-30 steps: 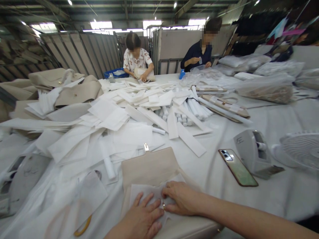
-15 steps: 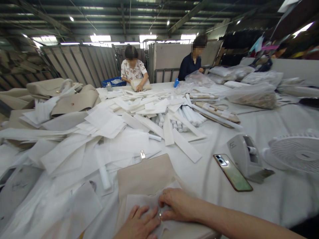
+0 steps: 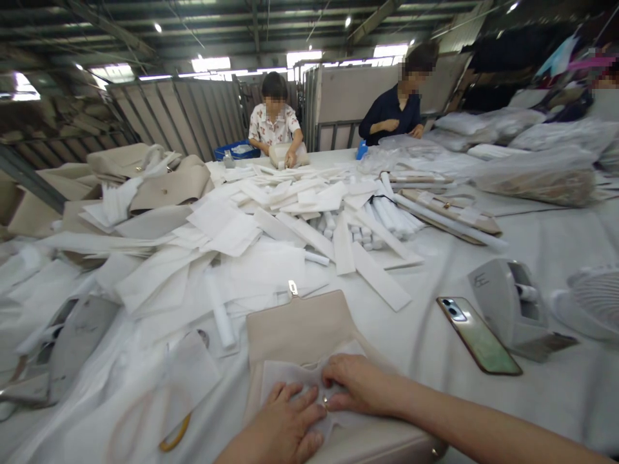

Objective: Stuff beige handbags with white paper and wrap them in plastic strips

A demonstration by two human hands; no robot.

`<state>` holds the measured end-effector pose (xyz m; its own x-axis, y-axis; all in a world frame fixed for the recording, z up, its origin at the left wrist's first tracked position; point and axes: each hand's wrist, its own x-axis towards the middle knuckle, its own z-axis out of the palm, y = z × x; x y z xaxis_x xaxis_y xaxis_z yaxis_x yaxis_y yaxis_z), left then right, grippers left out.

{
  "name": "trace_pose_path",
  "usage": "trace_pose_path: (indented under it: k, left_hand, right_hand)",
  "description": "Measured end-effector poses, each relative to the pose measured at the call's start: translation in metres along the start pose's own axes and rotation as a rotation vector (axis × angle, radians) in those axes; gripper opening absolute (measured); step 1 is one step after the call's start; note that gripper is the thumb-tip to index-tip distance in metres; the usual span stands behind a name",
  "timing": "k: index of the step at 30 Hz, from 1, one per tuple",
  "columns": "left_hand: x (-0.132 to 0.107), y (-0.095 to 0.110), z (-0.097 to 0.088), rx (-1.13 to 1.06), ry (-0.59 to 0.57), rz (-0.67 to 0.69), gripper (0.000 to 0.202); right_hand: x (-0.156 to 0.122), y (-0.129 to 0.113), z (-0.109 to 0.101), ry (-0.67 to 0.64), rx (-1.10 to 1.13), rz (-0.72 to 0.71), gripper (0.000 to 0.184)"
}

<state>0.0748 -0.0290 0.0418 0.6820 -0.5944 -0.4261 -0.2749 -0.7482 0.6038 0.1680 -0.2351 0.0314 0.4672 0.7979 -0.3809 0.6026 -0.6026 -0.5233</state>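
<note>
A beige handbag (image 3: 300, 322) lies in front of me with its flap folded back and a metal clasp (image 3: 293, 289) at the flap's edge. A thin white sheet (image 3: 283, 374) covers the bag's front, and a small metal fitting shows between my hands. My left hand (image 3: 290, 419) rests on this sheet, its fingers spread. My right hand (image 3: 358, 383) has its fingers curled onto the sheet, the thumb beside the small fitting. Part of the bag is hidden under both hands and my right forearm.
Loose white sheets (image 3: 227, 232) and white rolls (image 3: 387, 216) cover the table's middle. A phone (image 3: 478, 335), a tape dispenser (image 3: 507, 303) and a fan (image 3: 594, 299) are at right. Scissors with a yellow handle (image 3: 175, 435) lie left, partly under plastic. Two people work across the table.
The whole view has shifted, so the bag and table things appear farther right. My hands keep nearly the same place on the bag. The person in dark clothing has moved their arms.
</note>
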Motion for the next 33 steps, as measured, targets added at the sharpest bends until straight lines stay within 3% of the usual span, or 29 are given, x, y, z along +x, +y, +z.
trace_pose_path:
  k: [8,14,19,21,24,28,33]
  left_hand:
    - [-0.003,0.011,-0.01,-0.015,-0.046,-0.053,0.05]
    - [-0.003,0.004,-0.004,-0.029,-0.007,-0.036,0.048]
    - [-0.003,-0.001,-0.001,-0.075,0.021,-0.008,0.046]
    - [-0.003,-0.001,-0.003,-0.088,0.014,-0.014,0.046]
    - [-0.005,0.001,-0.007,-0.086,-0.006,-0.019,0.047]
    - [-0.006,0.001,-0.009,-0.086,-0.018,-0.041,0.047]
    - [-0.007,-0.002,-0.005,-0.058,0.045,-0.064,0.047]
  right_hand:
    - [-0.002,-0.005,-0.005,0.02,0.033,0.011,0.028]
    - [0.005,0.001,-0.01,0.049,0.151,0.008,0.027]
    - [0.045,0.019,-0.047,0.406,0.231,0.144,0.028]
    - [0.069,0.029,-0.063,0.475,0.187,0.185,0.029]
    - [0.106,0.042,-0.078,0.473,0.149,0.233,0.022]
    - [0.145,0.05,-0.079,0.412,0.148,0.271,0.021]
    - [0.161,0.048,-0.07,0.374,0.203,0.262,0.023]
